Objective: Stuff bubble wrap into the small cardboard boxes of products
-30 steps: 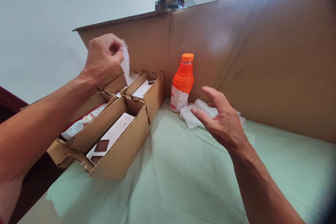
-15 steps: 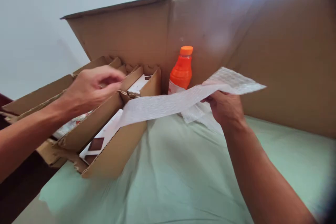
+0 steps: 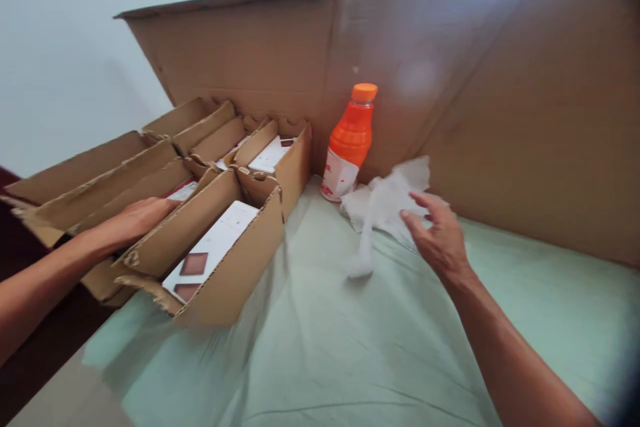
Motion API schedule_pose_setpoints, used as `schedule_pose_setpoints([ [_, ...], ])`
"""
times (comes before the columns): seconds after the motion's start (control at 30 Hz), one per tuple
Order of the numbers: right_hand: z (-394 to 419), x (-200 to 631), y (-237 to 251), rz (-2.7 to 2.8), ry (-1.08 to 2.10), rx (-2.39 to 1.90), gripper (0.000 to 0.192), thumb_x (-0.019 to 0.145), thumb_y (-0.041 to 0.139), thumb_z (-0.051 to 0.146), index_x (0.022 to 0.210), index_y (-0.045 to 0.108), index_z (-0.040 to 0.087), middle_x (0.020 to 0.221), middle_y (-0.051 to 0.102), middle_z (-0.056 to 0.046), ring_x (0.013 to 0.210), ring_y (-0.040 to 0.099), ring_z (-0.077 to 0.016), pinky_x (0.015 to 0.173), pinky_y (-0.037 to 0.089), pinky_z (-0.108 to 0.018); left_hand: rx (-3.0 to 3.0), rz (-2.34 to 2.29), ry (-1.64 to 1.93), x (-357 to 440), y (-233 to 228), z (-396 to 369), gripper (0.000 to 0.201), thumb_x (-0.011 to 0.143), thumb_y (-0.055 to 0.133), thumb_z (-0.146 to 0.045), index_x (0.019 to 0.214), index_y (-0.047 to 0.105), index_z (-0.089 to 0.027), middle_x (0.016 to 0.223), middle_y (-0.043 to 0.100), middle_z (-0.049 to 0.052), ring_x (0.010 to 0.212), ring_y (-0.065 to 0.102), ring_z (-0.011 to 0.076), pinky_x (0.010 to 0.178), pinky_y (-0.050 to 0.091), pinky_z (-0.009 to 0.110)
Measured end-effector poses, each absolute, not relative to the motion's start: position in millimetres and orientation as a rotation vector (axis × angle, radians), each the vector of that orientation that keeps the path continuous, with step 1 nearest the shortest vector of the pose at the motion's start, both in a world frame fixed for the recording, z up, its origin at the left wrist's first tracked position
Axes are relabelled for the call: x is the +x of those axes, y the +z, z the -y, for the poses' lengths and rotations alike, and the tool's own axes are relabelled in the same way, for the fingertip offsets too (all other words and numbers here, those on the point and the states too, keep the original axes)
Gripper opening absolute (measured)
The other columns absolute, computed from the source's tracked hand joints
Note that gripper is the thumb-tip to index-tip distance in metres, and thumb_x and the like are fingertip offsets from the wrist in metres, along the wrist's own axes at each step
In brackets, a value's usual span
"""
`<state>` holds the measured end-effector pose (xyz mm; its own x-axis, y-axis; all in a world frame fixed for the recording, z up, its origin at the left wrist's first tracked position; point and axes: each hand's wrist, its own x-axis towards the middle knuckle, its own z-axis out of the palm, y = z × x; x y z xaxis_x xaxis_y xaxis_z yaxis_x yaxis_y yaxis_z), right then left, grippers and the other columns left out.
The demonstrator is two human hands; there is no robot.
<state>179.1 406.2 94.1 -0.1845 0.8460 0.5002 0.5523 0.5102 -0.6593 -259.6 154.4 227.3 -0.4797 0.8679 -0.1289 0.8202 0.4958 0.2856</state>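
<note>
Bubble wrap (image 3: 387,199): lies crumpled, just right of the orange bottle (image 3: 349,140).
Right hand (image 3: 440,237): at the wrap's edge; my feed shows thumb and fingers wide apart.
Left hand (image 3: 145,217): down among the cardboard compartments (image 3: 250,260), left of the bottle; fingertips hidden, I can't tell their grip.

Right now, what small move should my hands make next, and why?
Perhaps close your left hand on the whitish package: that hand reaches down into the narrow cardboard compartment where the package shows. Its fingertips are hidden, so it may already have a grip.
</note>
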Motion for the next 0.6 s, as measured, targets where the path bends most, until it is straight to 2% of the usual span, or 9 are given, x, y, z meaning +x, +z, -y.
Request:
schedule_pose_setpoints([
  [0.13, -401, 139, 67, 2.460, 0.251, -1.213, 0.036, 0.084, 0.062, 0.036, 0.115, 0.070, 0.021, 0.139, 0.063, -0.014, 0.128, 0.058, -0.0375, 0.100, 0.047, -0.059, 1.361, -2.453, 0.328, -266, 231, -155, 0.020, 0.066, 0.055, -0.037, 0.061, 0.067, -0.023, 0.065, 0.073, 0.001, 0.072, 0.065, 0.0268, 0.060, 0.044, 0.028],
  [0.2, -404, 137, 63, 2.461, 0.252, -1.266, 0.034, 0.082, 0.061, 0.033, 0.112, 0.072, 0.020, 0.137, 0.065, -0.015, 0.126, 0.060, -0.0378, 0.099, 0.048, -0.059, 1.342, -2.536, 0.377, -273, 241, -148, 0.018, 0.064, 0.060, -0.036, 0.069, 0.068, -0.020, 0.066, 0.071, 0.001, 0.072, 0.063, 0.0239, 0.059, 0.042, 0.026],
  [0.27, -399, 144, 72, 2.371, 0.236, -1.282, 0.033, 0.085, 0.058, 0.033, 0.111, 0.072, 0.018, 0.131, 0.068, -0.016, 0.121, 0.063, -0.0362, 0.099, 0.049, -0.057, 1.320, -2.597, 0.625, -272, 258, -138, 0.025, 0.068, 0.062, -0.037, 0.082, 0.069, -0.018, 0.073, 0.071, 0.000, 0.071, 0.061, 0.0203, 0.060, 0.043, 0.025],
  [0.37, -369, 144, 114, 2.238, 0.300, -1.162, 0.034, 0.090, 0.056, 0.040, 0.115, 0.070, 0.022, 0.124, 0.071, -0.013, 0.109, 0.067, -0.0322, 0.087, 0.055, -0.050, 1.358, -2.491, 1.262, -243, 285, -134, 0.029, 0.075, 0.068, -0.036, 0.097, 0.070, -0.018, 0.089, 0.074, -0.001, 0.073, 0.061, 0.0154, 0.065, 0.049, 0.025],
  [0.43, -334, 128, 154, 2.135, 0.447, -0.959, 0.037, 0.091, 0.060, 0.046, 0.122, 0.067, 0.027, 0.124, 0.071, -0.010, 0.104, 0.068, -0.0301, 0.078, 0.058, -0.045, 1.492, -2.290, 1.476, -205, 298, -145, 0.026, 0.077, 0.071, -0.033, 0.099, 0.072, -0.020, 0.093, 0.075, 0.000, 0.078, 0.064, 0.0156, 0.068, 0.052, 0.026],
  [0.47, -316, 115, 173, 2.115, 0.550, -0.825, 0.041, 0.091, 0.062, 0.047, 0.128, 0.064, 0.029, 0.126, 0.070, -0.008, 0.105, 0.069, -0.0288, 0.080, 0.059, -0.045, 1.574, -2.111, 1.530, -183, 301, -153, 0.023, 0.077, 0.072, -0.031, 0.097, 0.073, -0.020, 0.094, 0.075, 0.000, 0.081, 0.066, 0.0163, 0.070, 0.053, 0.026],
  [0.53, -284, 89, 201, 2.059, 0.759, -0.553, 0.054, 0.090, 0.065, 0.052, 0.140, 0.054, 0.033, 0.129, 0.068, -0.005, 0.109, 0.068, -0.0270, 0.087, 0.059, -0.046, 1.685, -1.740, 1.390, -144, 301, -170, 0.018, 0.079, 0.071, -0.029, 0.094, 0.073, -0.020, 0.094, 0.075, 0.002, 0.085, 0.069, 0.0171, 0.073, 0.056, 0.028],
  [0.6, -271, 71, 214, 1.964, 0.866, -0.440, 0.055, 0.089, 0.068, 0.051, 0.139, 0.053, 0.035, 0.125, 0.069, -0.003, 0.107, 0.068, -0.0248, 0.090, 0.059, -0.045, 1.708, -1.493, 1.219, -121, 299, -182, 0.021, 0.080, 0.071, -0.031, 0.097, 0.072, -0.019, 0.094, 0.075, 0.004, 0.085, 0.070, 0.0176, 0.072, 0.057, 0.028],
])
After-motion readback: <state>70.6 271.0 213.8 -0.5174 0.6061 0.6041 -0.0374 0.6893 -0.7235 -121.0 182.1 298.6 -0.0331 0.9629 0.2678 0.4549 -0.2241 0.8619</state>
